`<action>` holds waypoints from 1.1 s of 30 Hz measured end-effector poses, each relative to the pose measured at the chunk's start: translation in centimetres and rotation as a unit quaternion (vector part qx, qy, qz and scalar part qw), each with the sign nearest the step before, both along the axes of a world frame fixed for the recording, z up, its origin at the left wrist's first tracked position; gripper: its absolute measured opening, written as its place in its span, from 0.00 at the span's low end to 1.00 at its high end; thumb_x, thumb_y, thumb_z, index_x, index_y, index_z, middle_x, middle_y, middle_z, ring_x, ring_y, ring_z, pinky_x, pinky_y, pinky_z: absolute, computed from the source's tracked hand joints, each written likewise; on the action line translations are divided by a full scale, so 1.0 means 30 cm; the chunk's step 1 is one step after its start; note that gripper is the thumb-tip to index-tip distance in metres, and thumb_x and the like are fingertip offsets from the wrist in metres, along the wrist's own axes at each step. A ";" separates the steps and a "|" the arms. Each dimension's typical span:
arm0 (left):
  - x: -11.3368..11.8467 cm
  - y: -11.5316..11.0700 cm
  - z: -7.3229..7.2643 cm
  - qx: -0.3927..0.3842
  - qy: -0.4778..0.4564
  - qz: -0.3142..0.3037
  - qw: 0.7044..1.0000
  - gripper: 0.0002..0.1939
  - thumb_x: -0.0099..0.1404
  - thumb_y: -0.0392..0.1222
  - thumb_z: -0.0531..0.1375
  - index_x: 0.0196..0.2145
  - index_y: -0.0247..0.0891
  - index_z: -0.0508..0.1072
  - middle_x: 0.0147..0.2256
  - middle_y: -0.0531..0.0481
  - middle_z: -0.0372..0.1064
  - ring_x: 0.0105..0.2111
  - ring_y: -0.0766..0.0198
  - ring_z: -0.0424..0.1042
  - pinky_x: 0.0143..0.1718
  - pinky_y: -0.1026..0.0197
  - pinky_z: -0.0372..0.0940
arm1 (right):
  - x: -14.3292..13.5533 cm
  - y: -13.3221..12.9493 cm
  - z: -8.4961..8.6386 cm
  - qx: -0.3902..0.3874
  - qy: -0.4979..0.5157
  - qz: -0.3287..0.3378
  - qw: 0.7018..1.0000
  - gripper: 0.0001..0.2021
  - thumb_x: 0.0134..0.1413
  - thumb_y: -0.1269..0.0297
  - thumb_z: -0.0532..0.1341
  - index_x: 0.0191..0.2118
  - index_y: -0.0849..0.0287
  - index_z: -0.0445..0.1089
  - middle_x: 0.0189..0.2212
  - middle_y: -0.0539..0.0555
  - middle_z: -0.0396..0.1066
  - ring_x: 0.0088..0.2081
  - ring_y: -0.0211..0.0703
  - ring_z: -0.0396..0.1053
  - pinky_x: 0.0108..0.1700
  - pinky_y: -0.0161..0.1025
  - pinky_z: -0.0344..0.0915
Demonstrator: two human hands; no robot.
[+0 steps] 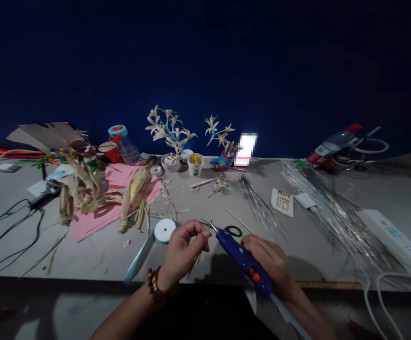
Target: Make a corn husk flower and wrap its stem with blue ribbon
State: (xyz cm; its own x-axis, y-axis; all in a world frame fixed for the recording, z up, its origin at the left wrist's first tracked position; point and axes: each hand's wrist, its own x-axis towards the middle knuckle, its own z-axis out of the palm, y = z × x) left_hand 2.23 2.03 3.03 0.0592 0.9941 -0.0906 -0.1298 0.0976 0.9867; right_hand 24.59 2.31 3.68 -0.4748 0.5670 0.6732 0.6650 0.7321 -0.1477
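Note:
My right hand [267,259] is wrapped around a blue hot glue gun [239,255] with an orange switch. Its metal nozzle points up and left, close to the fingertips of my left hand [187,250]. That hand is closed in a pinch on a thin, pale husk piece, mostly hidden by the fingers; narrow strips show below them. A roll of light blue ribbon [165,230] lies left of the hand, its loose end reaching the table edge. Just beyond the nozzle is a black ring of tape [233,231].
Dried corn husks [85,186] lie on pink paper [97,219] at left. Husk flowers on blue stems [173,127] stand at the back near a white cup [195,165]. Silver wires [262,205], a power strip [393,241] and a bottle [333,144] are to the right.

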 end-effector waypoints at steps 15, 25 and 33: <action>0.004 0.000 0.000 0.004 0.022 0.006 1.000 0.10 0.66 0.43 0.62 0.28 0.38 0.71 0.21 0.54 0.70 0.25 0.67 0.65 0.31 0.65 0.60 | 0.002 -0.009 -0.021 -0.003 0.003 -0.025 1.000 0.16 0.70 0.70 0.48 0.32 0.56 0.68 0.27 0.53 0.77 0.29 0.43 0.76 0.34 0.35 0.69; 0.001 -0.003 0.011 0.015 0.039 0.006 0.999 0.11 0.66 0.43 0.62 0.27 0.38 0.70 0.22 0.53 0.70 0.26 0.66 0.66 0.31 0.65 0.60 | -0.005 -0.011 0.014 -0.007 0.006 -0.005 1.000 0.16 0.70 0.71 0.48 0.33 0.57 0.69 0.28 0.54 0.78 0.31 0.42 0.78 0.35 0.35 0.70; 0.002 -0.008 0.009 0.012 0.042 0.004 0.999 0.11 0.65 0.45 0.62 0.27 0.38 0.71 0.21 0.52 0.70 0.25 0.65 0.67 0.31 0.65 0.61 | 0.011 -0.019 -0.032 -0.022 0.013 -0.028 0.999 0.16 0.70 0.69 0.49 0.33 0.57 0.71 0.29 0.55 0.79 0.32 0.44 0.77 0.35 0.36 0.70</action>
State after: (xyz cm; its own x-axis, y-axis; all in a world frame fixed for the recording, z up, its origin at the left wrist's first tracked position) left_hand 2.29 1.80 3.31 0.0445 0.9965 -0.0713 -0.0478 0.0735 0.9962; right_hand 24.92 1.75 2.72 -0.4239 0.6220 0.6583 0.7001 0.6862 -0.1975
